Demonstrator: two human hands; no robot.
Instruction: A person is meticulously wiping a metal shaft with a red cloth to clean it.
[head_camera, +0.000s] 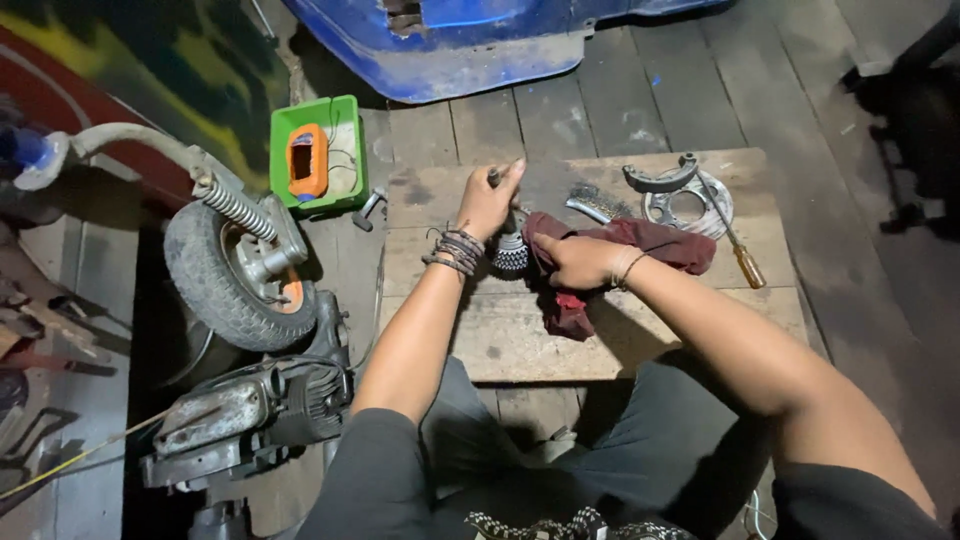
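Note:
My left hand grips the top of a metal shaft that stands upright on a wooden board. At the shaft's base sits a toothed gear cluster, partly hidden by both hands. My right hand holds a dark red rag against the gear's right side. Part of the rag hangs down onto the board below my right wrist.
A brake shoe, a round metal plate, a wire brush and a screwdriver lie on the board's far right. A green tray, a small wheel and an engine are at left. A blue body panel stands beyond.

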